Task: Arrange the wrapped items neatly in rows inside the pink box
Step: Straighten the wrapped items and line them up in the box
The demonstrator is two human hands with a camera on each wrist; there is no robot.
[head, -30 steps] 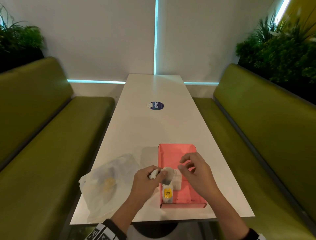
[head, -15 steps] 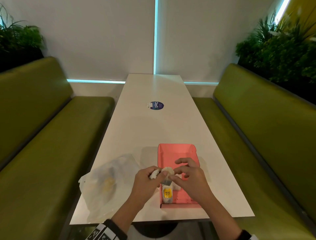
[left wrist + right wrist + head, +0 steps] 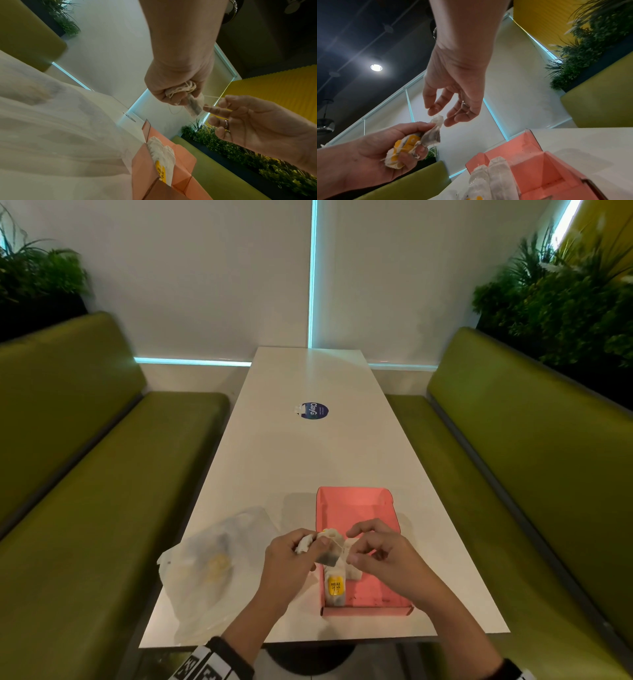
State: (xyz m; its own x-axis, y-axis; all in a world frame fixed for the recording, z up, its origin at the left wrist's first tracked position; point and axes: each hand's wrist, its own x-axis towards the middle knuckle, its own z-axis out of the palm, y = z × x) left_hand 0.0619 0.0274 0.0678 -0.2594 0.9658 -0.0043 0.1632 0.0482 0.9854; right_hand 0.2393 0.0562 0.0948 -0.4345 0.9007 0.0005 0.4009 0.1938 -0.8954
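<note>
A pink box [image 3: 356, 508] lies open on the white table, with two white tea bags [image 3: 335, 587] side by side at its near left corner; one shows a yellow tag. My left hand [image 3: 294, 556] hovers just left of the box and grips a bundle of tea bags [image 3: 402, 152] with yellow tags. One tea bag [image 3: 194, 106] sticks out of that fist. My right hand [image 3: 380, 556] is above the box and pinches the thin string [image 3: 212, 96] of that tea bag between thumb and forefinger, other fingers loosely spread.
A crumpled clear plastic bag [image 3: 212, 563] lies on the table left of the box. A round blue sticker [image 3: 315, 410] sits mid-table. Green benches [image 3: 102, 474] run along both sides, with plants behind them. The table's near edge is just below the box.
My right hand has come in from above the box to the left hand and taken hold of the tea bag's string. The left hand has stayed put with its bundle.
</note>
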